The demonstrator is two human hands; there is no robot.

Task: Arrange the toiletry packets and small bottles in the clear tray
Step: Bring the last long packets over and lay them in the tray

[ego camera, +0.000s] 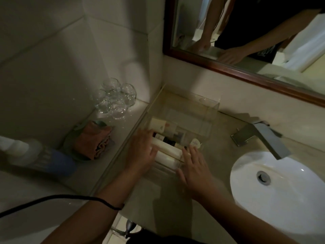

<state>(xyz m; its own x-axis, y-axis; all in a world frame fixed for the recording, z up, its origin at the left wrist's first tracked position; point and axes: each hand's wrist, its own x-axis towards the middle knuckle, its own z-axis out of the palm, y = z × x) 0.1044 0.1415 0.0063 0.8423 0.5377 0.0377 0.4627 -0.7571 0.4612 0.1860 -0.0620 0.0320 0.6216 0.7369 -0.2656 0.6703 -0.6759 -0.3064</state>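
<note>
1. Since the clear tray (pixel 202 118) sits on the counter (pixel 219 148) in the corner by the wall, just beside the sink (pixel 281 191), a hard push could slide it or tip bottles out; that is judged, not seen.
2. 2 pale bottles (pixel 168 152) are seen lying on their sides at the tray's near end, w/ dark-capped ones and a packet (pixel 158 124) behind; the far half looks unfilled.
3. Left hand (pixel 142 152) is laid over the bottles' left ends, fingers spread and flat, touching them, not clamped.
4. Right hand (pixel 193 169) is set at the tray's near-right edge, fingers apart, tips touching a bottle end; no grip seen.
5. Risk: round bottles may roll if released unevenly. Motion blur and dim light hide details.
6. Glasses (pixel 114 101) and a folded cloth (pixel 95 140) stand well apart, on the left ledge.
</note>
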